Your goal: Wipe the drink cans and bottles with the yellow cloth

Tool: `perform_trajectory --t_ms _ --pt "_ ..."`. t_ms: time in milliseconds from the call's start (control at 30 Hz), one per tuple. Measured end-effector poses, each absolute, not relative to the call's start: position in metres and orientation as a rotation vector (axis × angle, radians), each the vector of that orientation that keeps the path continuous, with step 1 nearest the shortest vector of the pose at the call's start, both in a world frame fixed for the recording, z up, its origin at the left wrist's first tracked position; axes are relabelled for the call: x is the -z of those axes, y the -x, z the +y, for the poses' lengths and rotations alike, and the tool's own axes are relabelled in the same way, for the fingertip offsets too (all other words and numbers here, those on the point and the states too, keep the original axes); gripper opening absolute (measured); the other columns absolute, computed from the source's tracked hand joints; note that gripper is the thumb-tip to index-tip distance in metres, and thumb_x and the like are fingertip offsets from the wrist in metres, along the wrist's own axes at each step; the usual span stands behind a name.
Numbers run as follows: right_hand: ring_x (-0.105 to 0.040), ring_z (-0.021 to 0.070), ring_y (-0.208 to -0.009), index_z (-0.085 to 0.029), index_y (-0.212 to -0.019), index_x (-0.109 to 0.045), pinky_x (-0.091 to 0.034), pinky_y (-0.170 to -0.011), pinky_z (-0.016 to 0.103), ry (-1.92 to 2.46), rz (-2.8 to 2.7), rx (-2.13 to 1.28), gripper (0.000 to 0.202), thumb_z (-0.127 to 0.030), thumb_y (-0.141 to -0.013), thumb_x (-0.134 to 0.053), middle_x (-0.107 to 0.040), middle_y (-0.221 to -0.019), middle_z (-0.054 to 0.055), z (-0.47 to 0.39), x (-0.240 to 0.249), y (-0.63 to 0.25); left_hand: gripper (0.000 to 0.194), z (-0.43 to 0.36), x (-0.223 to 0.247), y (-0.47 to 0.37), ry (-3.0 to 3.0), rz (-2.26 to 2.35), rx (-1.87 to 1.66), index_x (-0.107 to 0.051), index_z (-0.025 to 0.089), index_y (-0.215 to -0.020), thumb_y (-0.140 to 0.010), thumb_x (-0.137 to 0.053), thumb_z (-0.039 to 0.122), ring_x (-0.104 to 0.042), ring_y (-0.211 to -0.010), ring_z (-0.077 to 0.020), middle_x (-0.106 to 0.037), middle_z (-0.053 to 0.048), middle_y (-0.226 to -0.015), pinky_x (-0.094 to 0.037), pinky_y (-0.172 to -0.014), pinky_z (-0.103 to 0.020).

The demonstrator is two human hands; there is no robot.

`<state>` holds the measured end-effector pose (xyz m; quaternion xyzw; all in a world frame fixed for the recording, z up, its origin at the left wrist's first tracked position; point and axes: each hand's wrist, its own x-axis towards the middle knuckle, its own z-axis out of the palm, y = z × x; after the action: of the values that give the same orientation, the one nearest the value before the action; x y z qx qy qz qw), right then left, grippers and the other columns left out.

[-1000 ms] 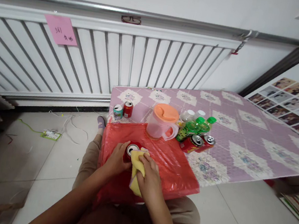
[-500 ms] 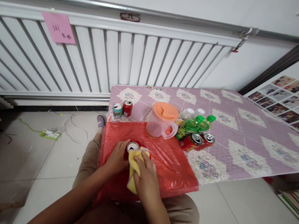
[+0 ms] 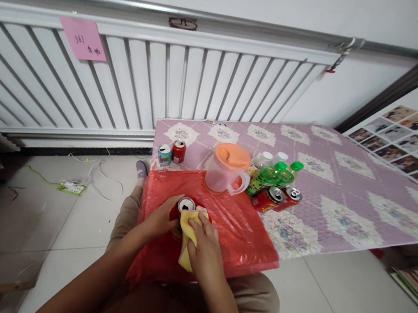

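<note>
An opened drink can (image 3: 186, 205) stands upright on a red plastic sheet (image 3: 238, 227), its top facing me. Fingers of my left hand (image 3: 164, 216) are wrapped round the can's left side. My right hand (image 3: 203, 240) grips a folded yellow cloth (image 3: 190, 226) and presses it against the can's right side. Much of the can's body is hidden behind the cloth and my fingers. Just beyond, on the sheet's far edge, is a clear pitcher (image 3: 219, 176) with an orange lid.
Two small cans, one teal (image 3: 164, 156) and one red (image 3: 179, 151), stand at the table's left edge. Right of the pitcher are several bottles (image 3: 263, 180) and two larger cans (image 3: 269, 199). A flowered tablecloth (image 3: 342, 194) covers the table. A radiator (image 3: 203, 84) runs behind.
My left hand has shifted slightly left and down on the can, showing more of its side. The cloth stays against the can; the view has moved very slightly.
</note>
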<state>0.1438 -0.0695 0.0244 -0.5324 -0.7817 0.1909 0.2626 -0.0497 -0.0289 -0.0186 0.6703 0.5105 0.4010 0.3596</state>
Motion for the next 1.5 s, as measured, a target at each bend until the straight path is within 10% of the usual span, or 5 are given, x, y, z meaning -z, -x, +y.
perform_trajectory --t_ms 500,1500 --pt "-0.054 0.028 -0.125 -0.023 -0.118 -0.067 -0.046 -0.105 0.048 1.43 -2.081 -0.533 0.05 -0.004 -0.075 -0.051 -0.059 -0.134 0.011 -0.064 -0.022 -0.166 0.093 -0.029 0.009 0.05 -1.818 1.365 -0.997 -0.033 0.02 -0.148 -0.064 -0.071 0.009 -0.037 -0.143 -0.0314 -0.042 -0.015 -0.15 -0.029 -0.12 -0.055" --pt "-0.055 0.0255 -0.125 -0.021 -0.118 -0.065 -0.046 -0.105 0.045 1.346 -1.854 -0.442 0.042 -0.011 -0.081 -0.049 -0.058 -0.134 0.014 -0.063 -0.028 -0.187 0.075 -0.029 0.008 0.028 -1.636 1.45 -1.123 -0.049 0.019 -0.132 -0.063 -0.077 0.013 -0.051 -0.13 -0.0294 -0.057 -0.012 -0.133 -0.034 -0.115 -0.053"
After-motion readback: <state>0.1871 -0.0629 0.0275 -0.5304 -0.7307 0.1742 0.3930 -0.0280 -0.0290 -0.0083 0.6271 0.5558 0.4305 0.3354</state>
